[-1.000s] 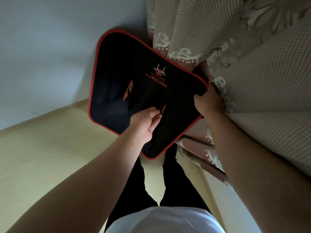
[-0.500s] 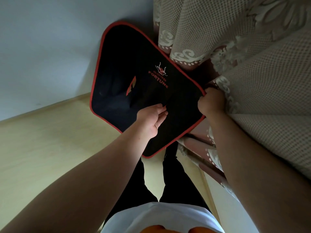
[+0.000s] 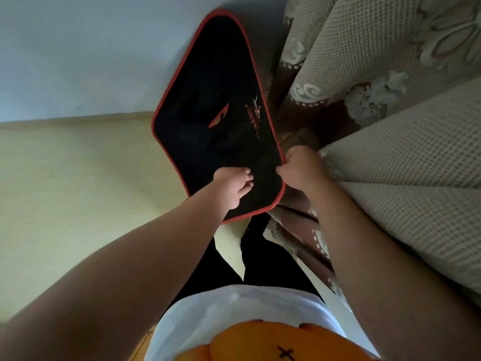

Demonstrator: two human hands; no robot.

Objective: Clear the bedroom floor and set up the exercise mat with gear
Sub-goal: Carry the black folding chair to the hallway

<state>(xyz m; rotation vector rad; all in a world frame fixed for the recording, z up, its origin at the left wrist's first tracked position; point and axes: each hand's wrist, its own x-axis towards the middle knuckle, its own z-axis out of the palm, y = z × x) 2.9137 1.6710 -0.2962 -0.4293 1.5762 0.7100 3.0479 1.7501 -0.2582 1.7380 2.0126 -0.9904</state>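
The black, red-trimmed mat (image 3: 216,142) is held upright just left of the curtain (image 3: 390,152). It is probably light and flexible (going by its thin edge), so the bound rim is the surest hold. The right hand (image 3: 299,170) is clenched on the rim nearest the curtain. The left hand (image 3: 233,187) lies on the mat's face with its fingers bent; I cannot tell whether it is pinching the mat.

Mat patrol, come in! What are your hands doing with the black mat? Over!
Right hand grips black mat by its red edge. Left hand on mat's face, grip unclear. Curtain close on the right.
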